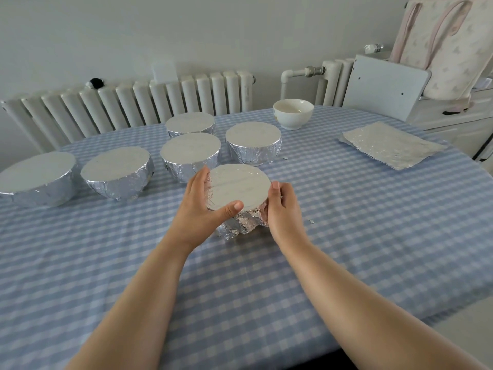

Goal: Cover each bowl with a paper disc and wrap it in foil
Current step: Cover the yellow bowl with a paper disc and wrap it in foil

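Observation:
A foil-wrapped bowl [238,186] stands at the table's middle with its flat top toward me and crumpled foil hanging down its near side. My left hand [198,206] grips its left side, thumb curled along the near rim. My right hand [282,206] grips its right side, fingers curled round the foil. Several other foil-wrapped bowls stand behind and to the left, the nearest [190,152] just beyond my left hand. A bare white bowl [293,113] sits at the back. A flat foil sheet [392,144] lies at the right.
The table wears a blue-and-white checked cloth [346,222]. A white radiator [133,102] runs along the wall behind it. A grey chair back [386,89] and a padded seat [448,46] stand at the far right. A tiny foil scrap [310,221] lies right of my right hand.

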`<state>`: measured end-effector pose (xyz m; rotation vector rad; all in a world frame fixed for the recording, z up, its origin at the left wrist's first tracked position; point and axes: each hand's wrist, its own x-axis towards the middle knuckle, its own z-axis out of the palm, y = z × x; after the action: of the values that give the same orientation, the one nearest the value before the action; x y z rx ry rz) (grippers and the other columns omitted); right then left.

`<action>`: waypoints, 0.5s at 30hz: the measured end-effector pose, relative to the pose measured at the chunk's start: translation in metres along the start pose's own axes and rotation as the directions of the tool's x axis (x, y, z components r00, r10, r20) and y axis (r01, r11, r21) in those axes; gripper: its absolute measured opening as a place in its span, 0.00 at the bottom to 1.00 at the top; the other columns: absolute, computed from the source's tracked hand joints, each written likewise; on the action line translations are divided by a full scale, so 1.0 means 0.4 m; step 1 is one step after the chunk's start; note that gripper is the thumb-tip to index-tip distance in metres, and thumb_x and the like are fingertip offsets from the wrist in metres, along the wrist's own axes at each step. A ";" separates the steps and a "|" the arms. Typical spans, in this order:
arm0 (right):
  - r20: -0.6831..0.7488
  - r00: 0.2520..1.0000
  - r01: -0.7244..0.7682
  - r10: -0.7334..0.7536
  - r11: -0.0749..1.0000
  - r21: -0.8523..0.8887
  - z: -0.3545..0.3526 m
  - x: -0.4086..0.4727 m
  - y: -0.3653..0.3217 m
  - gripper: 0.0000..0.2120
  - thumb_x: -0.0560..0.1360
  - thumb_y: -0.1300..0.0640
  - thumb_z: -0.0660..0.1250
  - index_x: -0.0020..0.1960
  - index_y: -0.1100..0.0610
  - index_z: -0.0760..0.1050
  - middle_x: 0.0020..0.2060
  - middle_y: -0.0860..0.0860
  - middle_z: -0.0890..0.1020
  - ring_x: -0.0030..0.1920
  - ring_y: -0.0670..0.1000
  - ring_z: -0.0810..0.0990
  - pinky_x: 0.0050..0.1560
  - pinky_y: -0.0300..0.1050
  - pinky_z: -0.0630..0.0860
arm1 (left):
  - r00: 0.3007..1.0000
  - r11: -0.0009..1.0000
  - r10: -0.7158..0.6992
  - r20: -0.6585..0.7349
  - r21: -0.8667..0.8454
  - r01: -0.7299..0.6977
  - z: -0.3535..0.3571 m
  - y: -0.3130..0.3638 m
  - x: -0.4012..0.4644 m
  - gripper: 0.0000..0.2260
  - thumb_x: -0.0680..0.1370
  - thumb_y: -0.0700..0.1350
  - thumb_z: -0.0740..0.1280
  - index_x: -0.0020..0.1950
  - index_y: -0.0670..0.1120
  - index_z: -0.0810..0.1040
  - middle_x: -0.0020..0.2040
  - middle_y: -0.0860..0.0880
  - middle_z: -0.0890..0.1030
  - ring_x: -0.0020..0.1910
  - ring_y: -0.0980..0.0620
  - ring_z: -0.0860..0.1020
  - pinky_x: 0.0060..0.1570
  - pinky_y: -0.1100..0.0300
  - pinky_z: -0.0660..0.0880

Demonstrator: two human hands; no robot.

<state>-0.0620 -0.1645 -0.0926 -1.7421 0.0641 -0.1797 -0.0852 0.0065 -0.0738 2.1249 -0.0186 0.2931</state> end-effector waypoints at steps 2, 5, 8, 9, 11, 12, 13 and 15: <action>-0.006 1.000 -0.018 0.018 0.999 0.049 -0.004 0.005 -0.004 0.13 0.84 0.47 0.53 0.44 0.51 0.68 0.39 0.47 0.76 0.37 0.39 0.75 0.34 0.32 0.68 | 1.000 1.000 -0.001 -0.008 -0.014 0.001 0.002 -0.002 0.001 0.65 0.52 0.82 0.65 0.80 0.47 0.56 0.76 0.52 0.61 0.74 0.56 0.61 0.73 0.57 0.61; -0.037 0.999 -0.029 0.032 0.995 0.093 0.001 0.014 -0.005 0.12 0.84 0.49 0.55 0.44 0.51 0.68 0.36 0.46 0.76 0.37 0.42 0.75 0.33 0.32 0.69 | 1.000 1.000 0.000 -0.016 -0.026 -0.001 0.003 -0.001 0.001 0.66 0.51 0.83 0.65 0.80 0.46 0.56 0.76 0.52 0.60 0.74 0.56 0.61 0.71 0.60 0.60; -0.041 0.997 -0.059 0.066 0.987 0.147 0.005 0.022 -0.004 0.11 0.83 0.48 0.57 0.45 0.52 0.70 0.37 0.49 0.78 0.39 0.48 0.76 0.41 0.43 0.72 | 1.000 0.999 0.003 -0.027 -0.042 -0.004 0.008 0.000 0.001 0.65 0.52 0.81 0.67 0.80 0.45 0.56 0.76 0.52 0.60 0.74 0.57 0.62 0.71 0.61 0.60; -0.038 0.996 -0.069 0.076 0.985 0.159 0.003 0.024 -0.004 0.11 0.83 0.48 0.58 0.45 0.53 0.70 0.37 0.49 0.78 0.40 0.48 0.77 0.42 0.45 0.72 | 0.999 0.999 0.003 -0.032 -0.049 -0.004 0.010 0.000 0.001 0.64 0.53 0.79 0.68 0.80 0.45 0.56 0.76 0.52 0.61 0.74 0.57 0.62 0.71 0.61 0.60; -0.040 0.996 -0.070 0.077 0.986 0.154 -0.001 0.028 -0.006 0.11 0.83 0.48 0.60 0.48 0.55 0.72 0.39 0.47 0.78 0.42 0.46 0.77 0.44 0.45 0.74 | 0.999 0.998 -0.001 -0.047 -0.063 -0.002 0.013 0.000 0.000 0.59 0.56 0.74 0.70 0.79 0.46 0.56 0.75 0.53 0.61 0.73 0.57 0.62 0.71 0.61 0.61; -0.047 0.996 -0.066 0.074 0.986 0.154 -0.002 0.029 -0.008 0.11 0.82 0.48 0.60 0.49 0.56 0.73 0.40 0.47 0.79 0.41 0.44 0.78 0.43 0.43 0.75 | 0.998 0.997 -0.003 -0.055 -0.072 -0.001 0.015 -0.001 -0.001 0.58 0.56 0.72 0.70 0.79 0.46 0.57 0.73 0.53 0.62 0.72 0.58 0.63 0.70 0.62 0.61; -0.055 0.996 -0.061 0.071 0.984 0.167 -0.003 0.030 -0.011 0.11 0.82 0.49 0.61 0.49 0.57 0.73 0.39 0.47 0.79 0.38 0.41 0.78 0.40 0.41 0.76 | 0.998 0.997 -0.007 -0.065 -0.083 0.001 0.016 0.000 -0.001 0.57 0.57 0.71 0.70 0.78 0.46 0.58 0.72 0.54 0.63 0.71 0.58 0.64 0.68 0.65 0.61; -0.060 0.996 -0.059 0.073 0.976 0.210 0.000 0.028 -0.024 0.11 0.82 0.51 0.63 0.47 0.58 0.73 0.34 0.47 0.78 0.27 0.37 0.75 0.28 0.35 0.72 | 0.996 0.994 -0.012 -0.084 -0.108 0.002 0.016 0.002 -0.002 0.55 0.57 0.70 0.70 0.77 0.46 0.60 0.71 0.53 0.64 0.69 0.58 0.65 0.65 0.68 0.62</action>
<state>-0.0514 -0.1645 -0.0822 -1.5229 0.1475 -0.1889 -0.0847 0.0006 -0.0767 2.0031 0.0220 0.3697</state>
